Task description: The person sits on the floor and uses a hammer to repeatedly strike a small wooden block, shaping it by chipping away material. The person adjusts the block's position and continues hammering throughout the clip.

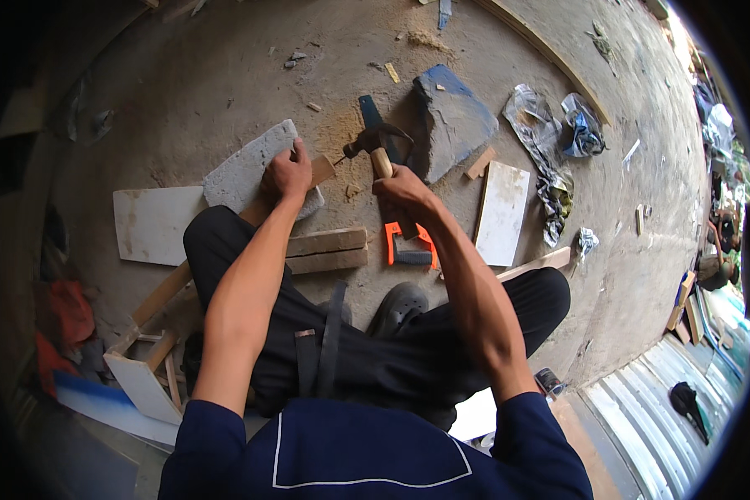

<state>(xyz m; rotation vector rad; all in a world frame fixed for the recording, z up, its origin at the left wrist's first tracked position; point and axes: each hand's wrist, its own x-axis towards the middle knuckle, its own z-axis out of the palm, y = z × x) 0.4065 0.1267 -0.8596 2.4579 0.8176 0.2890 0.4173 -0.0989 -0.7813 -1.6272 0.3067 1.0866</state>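
Note:
My left hand (pixel 288 173) is closed round a wooden batten (pixel 322 170), pressing it onto a rough pale block (pixel 246 162). From the batten's end sticks a thin dark nail (pixel 339 161). In my right hand (pixel 406 188) is a claw hammer (pixel 382 162), gripped by its wooden handle. Its head is close beside the nail; whether they touch I cannot tell. Partly beneath the hammer and right hand lies a handsaw with an orange and black handle (pixel 410 247) and a dark green blade (pixel 369 112).
Ahead sits a large blue-grey stone block (pixel 454 117). White boards (pixel 502 212) and stacked wood pieces (pixel 327 251) lie around me. A wooden frame (pixel 146 379) is at my lower left. Crumpled plastic (pixel 535 117) and sawdust litter the floor; corrugated metal sheet (pixel 642 417) is at lower right.

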